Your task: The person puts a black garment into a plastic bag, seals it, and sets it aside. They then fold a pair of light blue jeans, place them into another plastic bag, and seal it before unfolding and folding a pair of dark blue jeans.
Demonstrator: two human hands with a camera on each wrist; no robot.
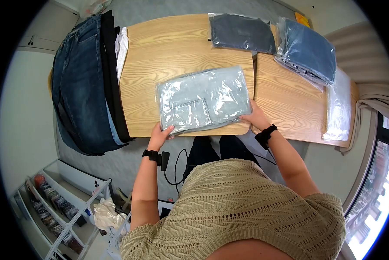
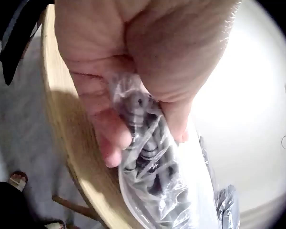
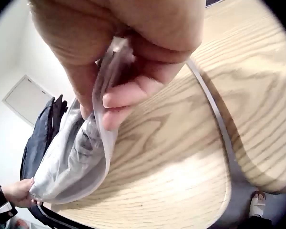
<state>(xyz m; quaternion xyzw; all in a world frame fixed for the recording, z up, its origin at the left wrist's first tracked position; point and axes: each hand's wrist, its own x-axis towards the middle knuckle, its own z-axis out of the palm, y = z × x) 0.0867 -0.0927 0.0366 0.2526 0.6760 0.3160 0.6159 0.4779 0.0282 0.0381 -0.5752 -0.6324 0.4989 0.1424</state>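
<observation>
A folded light-blue pair of jeans in a clear plastic bag (image 1: pixel 205 97) lies near the front edge of the wooden table, one pocket showing through the plastic. My left hand (image 1: pixel 160 135) pinches its near left corner, thumb on top and fingers underneath. At the right end, my right hand (image 1: pixel 256 116) grips the bag's edge the same way. In the left wrist view, the crumpled plastic bag (image 2: pixel 152 157) runs between thumb and fingers. The right wrist view has the bag's edge (image 3: pixel 102 124) pinched, its underside tilted over the table.
Dark jeans (image 1: pixel 79 86) are piled at the table's left. Bagged dark garments (image 1: pixel 242 34) and a bagged blue stack (image 1: pixel 309 50) lie at the back right. Clear plastic bags (image 1: pixel 338 108) lie on the right table (image 1: pixel 289 104). A gap separates the two tables.
</observation>
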